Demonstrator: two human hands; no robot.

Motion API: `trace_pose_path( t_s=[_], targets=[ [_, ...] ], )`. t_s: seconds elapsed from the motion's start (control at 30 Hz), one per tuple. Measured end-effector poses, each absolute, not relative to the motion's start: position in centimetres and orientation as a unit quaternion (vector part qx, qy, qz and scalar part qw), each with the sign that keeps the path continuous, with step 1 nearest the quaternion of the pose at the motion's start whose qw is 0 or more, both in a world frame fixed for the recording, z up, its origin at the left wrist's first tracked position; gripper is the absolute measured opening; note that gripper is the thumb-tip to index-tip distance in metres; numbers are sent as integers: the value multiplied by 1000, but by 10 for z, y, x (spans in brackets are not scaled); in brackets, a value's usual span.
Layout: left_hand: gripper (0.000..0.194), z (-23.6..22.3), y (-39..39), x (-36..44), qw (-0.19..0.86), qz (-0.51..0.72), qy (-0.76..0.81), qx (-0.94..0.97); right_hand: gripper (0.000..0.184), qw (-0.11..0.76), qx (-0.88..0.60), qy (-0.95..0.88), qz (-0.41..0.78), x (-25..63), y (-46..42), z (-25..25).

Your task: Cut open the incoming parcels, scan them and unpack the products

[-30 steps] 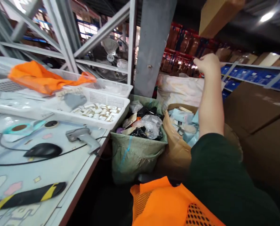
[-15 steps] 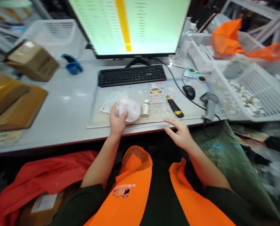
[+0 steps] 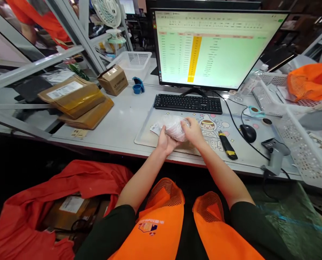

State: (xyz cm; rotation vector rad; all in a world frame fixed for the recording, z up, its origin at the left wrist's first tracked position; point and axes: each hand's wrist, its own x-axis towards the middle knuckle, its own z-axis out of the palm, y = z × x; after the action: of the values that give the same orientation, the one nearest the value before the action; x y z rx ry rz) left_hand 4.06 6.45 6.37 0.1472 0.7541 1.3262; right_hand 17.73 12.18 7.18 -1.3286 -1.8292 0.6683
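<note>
Both my hands hold a bubble-wrapped bundle [image 3: 175, 129] just above the front part of the desk mat [image 3: 144, 139]. My left hand [image 3: 166, 142] grips it from below and the left, thumb on top. Fingers of my right hand [image 3: 193, 133] press on its right side. What the wrap contains cannot be made out. Beside the bundle on the left, a white label [image 3: 155, 128] shows. The small bottle seen earlier is out of sight. To the right of my hands lies a black and yellow utility knife [image 3: 227, 145].
Behind my hands are a keyboard [image 3: 188, 103] and a monitor [image 3: 217, 54]. A mouse [image 3: 248, 133], a barcode scanner [image 3: 276, 155] and white baskets [image 3: 298, 144] stand right. Leftward are brown parcels [image 3: 76, 97], a carton [image 3: 113, 80] and a blue tape dispenser [image 3: 138, 86]. Another person's orange clothing [image 3: 47, 21] shows beyond the rack.
My right hand has moved left from the desk edge and taken hold of the wrapped bundle with my left. The bottle is no longer visible. The view has swung left.
</note>
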Motion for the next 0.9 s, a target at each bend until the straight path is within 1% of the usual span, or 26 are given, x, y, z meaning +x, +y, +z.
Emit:
trace_pose_path(
  t_s=[0.07, 0.13, 0.2, 0.27, 0.4, 0.43, 0.5, 0.6, 0.67, 0.73, 0.77, 0.8, 0.83, 0.9],
  targets=[
    [73, 61, 68, 41, 743, 585, 323, 44, 30, 314, -516, -749, 270, 175, 136, 89],
    [78, 58, 71, 43, 763, 577, 290, 21, 30, 274, -490, -773, 296, 171, 149, 103],
    [83, 54, 73, 46, 773, 581, 256, 3, 25, 265, -468, -792, 289, 163, 160, 112],
    [87, 51, 73, 50, 771, 592, 232, -7, 18, 265, -463, -806, 255, 150, 170, 116],
    [96, 52, 72, 54, 784, 586, 202, 22, 22, 263, -455, -829, 189, 120, 190, 126],
    [95, 53, 71, 53, 788, 579, 203, 40, 23, 253, -450, -840, 171, 112, 195, 129],
    [86, 54, 70, 52, 783, 564, 245, 98, 24, 229, -437, -857, 146, 99, 205, 137],
    [66, 47, 65, 45, 702, 555, 389, 219, 26, 205, -416, -875, 141, 85, 216, 150],
    [49, 39, 61, 36, 616, 575, 468, 265, 27, 197, -403, -883, 138, 79, 221, 158],
    [33, 32, 59, 25, 529, 616, 514, 277, 29, 195, -394, -888, 134, 76, 224, 165],
    [29, 29, 59, 19, 480, 635, 534, 284, 30, 196, -391, -890, 129, 75, 225, 168],
    [30, 28, 60, 13, 431, 651, 552, 292, 31, 198, -388, -892, 123, 75, 225, 173],
    [37, 28, 63, 7, 387, 663, 565, 302, 31, 206, -387, -891, 116, 75, 225, 178],
    [61, 31, 69, -1, 320, 672, 581, 330, 32, 244, -394, -880, 104, 74, 225, 192]
  ],
)
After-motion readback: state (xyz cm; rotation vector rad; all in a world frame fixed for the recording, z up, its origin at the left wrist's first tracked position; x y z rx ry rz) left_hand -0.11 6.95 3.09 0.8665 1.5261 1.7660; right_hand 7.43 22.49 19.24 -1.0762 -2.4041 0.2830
